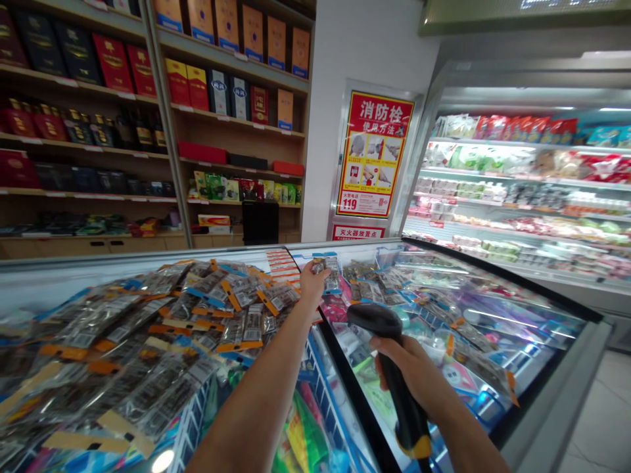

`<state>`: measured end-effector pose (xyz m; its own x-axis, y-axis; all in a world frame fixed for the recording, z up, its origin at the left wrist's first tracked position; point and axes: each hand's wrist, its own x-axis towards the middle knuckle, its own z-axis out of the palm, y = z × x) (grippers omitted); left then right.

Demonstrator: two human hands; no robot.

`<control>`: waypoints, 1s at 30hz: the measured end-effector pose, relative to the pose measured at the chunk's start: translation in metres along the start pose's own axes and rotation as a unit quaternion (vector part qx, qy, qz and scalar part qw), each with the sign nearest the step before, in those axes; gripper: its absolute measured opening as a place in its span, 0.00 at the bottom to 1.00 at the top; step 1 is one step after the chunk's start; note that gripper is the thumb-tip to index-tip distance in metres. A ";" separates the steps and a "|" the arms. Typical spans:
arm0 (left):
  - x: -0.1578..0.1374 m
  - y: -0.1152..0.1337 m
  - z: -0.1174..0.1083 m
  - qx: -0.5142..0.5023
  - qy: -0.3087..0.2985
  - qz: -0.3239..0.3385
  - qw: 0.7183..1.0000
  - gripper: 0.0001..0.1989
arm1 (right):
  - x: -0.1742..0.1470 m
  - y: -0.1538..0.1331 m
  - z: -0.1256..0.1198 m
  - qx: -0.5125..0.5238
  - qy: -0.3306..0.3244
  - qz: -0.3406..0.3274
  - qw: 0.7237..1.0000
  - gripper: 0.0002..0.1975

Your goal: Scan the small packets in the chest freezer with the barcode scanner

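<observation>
My left hand (313, 279) reaches out over the far part of a chest freezer, its fingers closed on a small clear packet (332, 274) with a blue top edge. In my right hand (411, 368) is a black handheld barcode scanner (377, 320) with yellow trim near its base. The scanner's head points up and to the left, above the freezer's glass lid. A heap of flat packets (197, 309) with orange, blue and tan edges lies left of my left arm. More such packets (374, 289) lie to the right.
A black frame bar (352, 387) divides the freezer. Wire baskets with colourful frozen goods show below. Behind stand shelves (236, 118) of boxes and bottles. On the wall hangs a red fire hydrant sign (375, 154). A lit refrigerated display (522, 190) stands at right.
</observation>
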<state>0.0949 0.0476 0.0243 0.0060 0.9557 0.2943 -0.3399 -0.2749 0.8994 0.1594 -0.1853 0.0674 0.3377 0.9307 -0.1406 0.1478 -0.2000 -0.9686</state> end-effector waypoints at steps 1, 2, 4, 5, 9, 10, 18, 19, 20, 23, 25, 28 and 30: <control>0.001 -0.001 0.000 0.006 0.000 0.002 1.000 0.15 | 0.000 -0.003 -0.001 0.006 0.001 0.002 1.000 0.13; 0.001 -0.002 -0.001 0.011 0.001 0.002 1.000 0.15 | -0.001 -0.005 -0.002 0.008 0.004 0.003 1.000 0.13; 0.002 -0.004 -0.002 0.008 0.003 -0.006 1.000 0.16 | -0.001 -0.011 -0.004 0.000 0.007 0.002 1.000 0.14; 0.002 -0.005 -0.002 0.004 0.002 -0.013 1.000 0.17 | 0.000 -0.013 -0.005 -0.006 0.007 0.000 1.000 0.14; 0.004 -0.010 -0.004 -0.003 0.013 -0.016 1.000 0.17 | 0.004 -0.013 -0.007 0.009 -0.001 0.005 1.000 0.13; 0.005 -0.011 -0.004 -0.002 0.016 -0.012 1.000 0.16 | 0.005 -0.012 -0.007 0.021 -0.002 0.004 1.000 0.13; -0.001 -0.005 -0.005 -0.052 -0.005 -0.015 0.999 0.13 | 0.003 -0.014 -0.007 0.049 0.007 0.016 0.999 0.12; -0.002 -0.004 -0.004 -0.057 -0.010 -0.015 0.998 0.13 | 0.001 -0.018 -0.009 0.041 0.011 0.021 0.999 0.12; -0.002 -0.004 -0.004 -0.060 -0.013 -0.014 0.998 0.13 | -0.001 -0.022 -0.011 0.029 0.014 0.027 0.999 0.12; -0.002 -0.003 -0.002 -0.056 -0.019 -0.010 0.998 0.12 | -0.005 -0.035 -0.021 -0.009 0.016 0.033 0.999 0.13; 0.000 -0.001 -0.003 -0.027 -0.008 -0.007 1.000 0.11 | -0.005 -0.041 -0.029 -0.002 0.018 0.024 1.000 0.13; 0.001 0.007 -0.009 0.084 0.041 0.011 0.996 0.11 | 0.001 -0.041 -0.038 0.045 0.039 0.008 0.998 0.12; -0.001 0.015 -0.017 0.172 0.060 0.026 0.983 0.11 | 0.009 -0.035 -0.041 0.085 0.070 0.011 0.994 0.11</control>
<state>0.0741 0.0443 0.0322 -0.1215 0.9391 0.3215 0.0010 -0.3238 0.9461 0.1950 -0.1821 0.1086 0.4669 0.8726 -0.1435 -0.0166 -0.1536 -0.9880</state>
